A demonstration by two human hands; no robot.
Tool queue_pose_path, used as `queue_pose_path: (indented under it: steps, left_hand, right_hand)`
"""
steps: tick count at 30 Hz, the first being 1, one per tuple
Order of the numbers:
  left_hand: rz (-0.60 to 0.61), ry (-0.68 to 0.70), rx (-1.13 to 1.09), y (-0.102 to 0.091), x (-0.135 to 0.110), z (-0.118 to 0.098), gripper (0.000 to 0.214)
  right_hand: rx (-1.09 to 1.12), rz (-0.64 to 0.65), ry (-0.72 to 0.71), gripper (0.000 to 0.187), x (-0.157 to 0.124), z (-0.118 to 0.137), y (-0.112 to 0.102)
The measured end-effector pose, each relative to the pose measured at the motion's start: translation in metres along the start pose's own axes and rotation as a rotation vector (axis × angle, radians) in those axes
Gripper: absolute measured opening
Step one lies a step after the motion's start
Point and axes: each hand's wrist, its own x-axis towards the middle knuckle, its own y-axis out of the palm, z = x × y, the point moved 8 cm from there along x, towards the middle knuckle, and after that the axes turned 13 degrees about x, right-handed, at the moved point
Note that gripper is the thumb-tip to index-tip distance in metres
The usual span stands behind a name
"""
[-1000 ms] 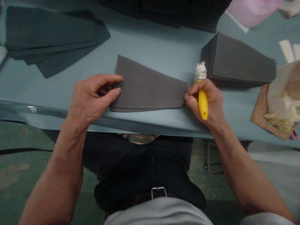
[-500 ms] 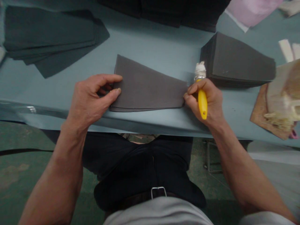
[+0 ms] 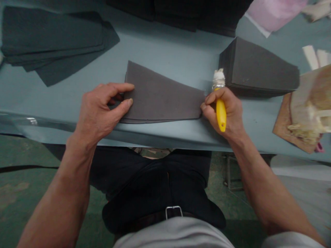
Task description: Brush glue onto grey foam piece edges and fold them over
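Note:
A tapered dark grey panel (image 3: 162,94) lies flat near the table's front edge, its wide end to the left, with at least one more layer showing under it. At that wide end, the thumb and forefinger of my left hand (image 3: 99,106) are closed on the edge. My right hand (image 3: 229,110) grips a brush with a yellow handle (image 3: 221,115), and its thumb and fingertip also touch the panel's narrow end. White matter coats the bristles (image 3: 219,75), which point away from me.
Right of the brush stands a thick stack of similar grey panels (image 3: 263,67). Dark panels (image 3: 54,34) lie fanned out at the back left. Black material (image 3: 178,13) fills the back. A stained board (image 3: 281,127) with a crusted container (image 3: 310,100) is at the right.
The whole view has shifted slightly, so things appear a little further left. Both hands keep their hold, and the panel has not visibly moved on the table.

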Motion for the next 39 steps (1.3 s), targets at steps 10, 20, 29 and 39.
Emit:
queue_pose_path:
  steps: [10,20,29,39]
  left_hand:
    - [0.011,0.087,0.074,0.0,-0.002,-0.008,0.043]
    - [0.032,0.097,0.111,0.0,-0.003,-0.014,0.045]
    - [0.036,0.092,0.139,-0.001,-0.004,-0.015,0.043]
    - [0.021,0.145,0.158,0.002,-0.004,-0.018,0.043]
  right_hand:
    - [0.012,0.024,0.003,0.017,-0.001,-0.005,0.0]
    - [-0.023,0.048,-0.037,0.014,0.002,0.005,0.004]
    - [-0.157,0.103,-0.115,0.014,0.0,0.012,0.009]
    - [-0.48,0.037,-0.314,0.02,-0.011,0.02,0.015]
